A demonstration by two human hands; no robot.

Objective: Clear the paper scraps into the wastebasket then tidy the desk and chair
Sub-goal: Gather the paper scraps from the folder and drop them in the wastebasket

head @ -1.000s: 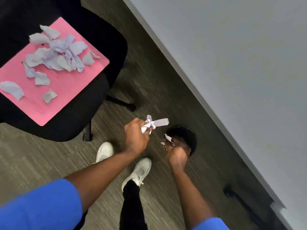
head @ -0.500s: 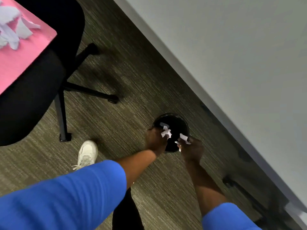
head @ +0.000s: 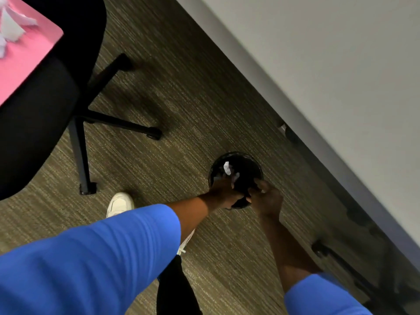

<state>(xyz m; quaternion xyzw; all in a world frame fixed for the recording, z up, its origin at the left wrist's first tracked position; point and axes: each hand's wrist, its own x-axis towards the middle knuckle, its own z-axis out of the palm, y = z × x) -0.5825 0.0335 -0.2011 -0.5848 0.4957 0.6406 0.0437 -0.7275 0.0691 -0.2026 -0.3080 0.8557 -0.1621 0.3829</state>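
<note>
A small round black wastebasket (head: 247, 162) stands on the carpet beside the desk edge. Both my hands hover over its rim. My left hand (head: 223, 194) has its fingers spread above the opening, and two white paper scraps (head: 227, 168) sit loose just beyond its fingertips, inside the basket's mouth. My right hand (head: 266, 198) is at the near right rim, fingers apart, with no paper visible in it. More pale scraps (head: 11, 26) lie on a pink sheet (head: 29, 57) on the black office chair (head: 34, 123) at the top left.
The grey desk top (head: 329, 64) fills the right side, its edge running diagonally. The chair's black star base (head: 118, 123) spreads over the carpet. Another wheeled base (head: 336, 258) sits under the desk at the lower right. My white shoe (head: 120, 204) is beside the chair leg.
Both hands went down from in front of me to the wastebasket. The scraps pinched in each hand are out of my fingers and lie in the basket's mouth. My view shifted right.
</note>
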